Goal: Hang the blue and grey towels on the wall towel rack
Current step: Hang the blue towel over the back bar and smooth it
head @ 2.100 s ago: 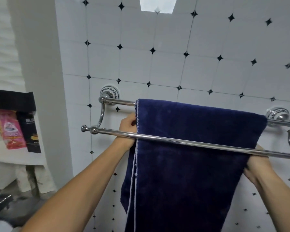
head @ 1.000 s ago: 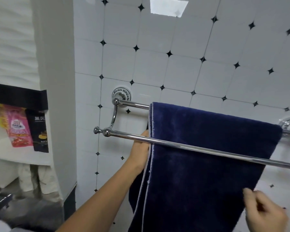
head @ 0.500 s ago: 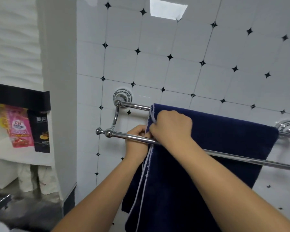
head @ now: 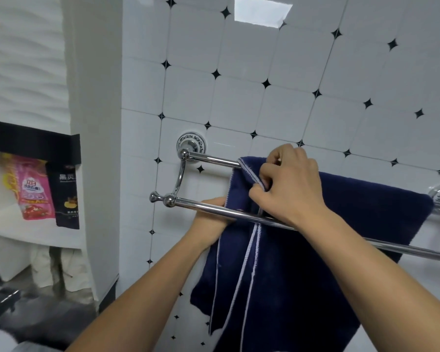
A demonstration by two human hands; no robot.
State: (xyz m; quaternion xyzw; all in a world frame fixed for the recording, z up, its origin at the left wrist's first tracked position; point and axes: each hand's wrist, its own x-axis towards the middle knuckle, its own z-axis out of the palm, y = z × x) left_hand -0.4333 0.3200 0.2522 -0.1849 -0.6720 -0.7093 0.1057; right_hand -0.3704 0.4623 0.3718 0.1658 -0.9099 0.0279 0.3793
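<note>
A dark blue towel (head: pixel 315 262) with a pale stitched edge hangs over the rear bar of a chrome double-bar wall rack (head: pixel 206 160). My right hand (head: pixel 287 185) reaches over the front bar (head: pixel 196 205) and pinches the towel's upper left edge, bunching it toward the rear bar. My left hand (head: pixel 211 219) sits under the front bar and grips the towel's left edge from behind. The towel's lower part runs out of view at the bottom. No grey towel is in view.
The rack is fixed to a white tiled wall (head: pixel 239 102) with black diamond inlays. A white pillar (head: pixel 97 148) stands left of it. Further left, a recessed shelf holds a pink sachet (head: pixel 33 194) and a black packet (head: pixel 66 196).
My right hand came from the towel's lower right, crossed to the upper left corner and now lifts and bunches that edge higher. My left hand stayed on the left edge under the front bar.
</note>
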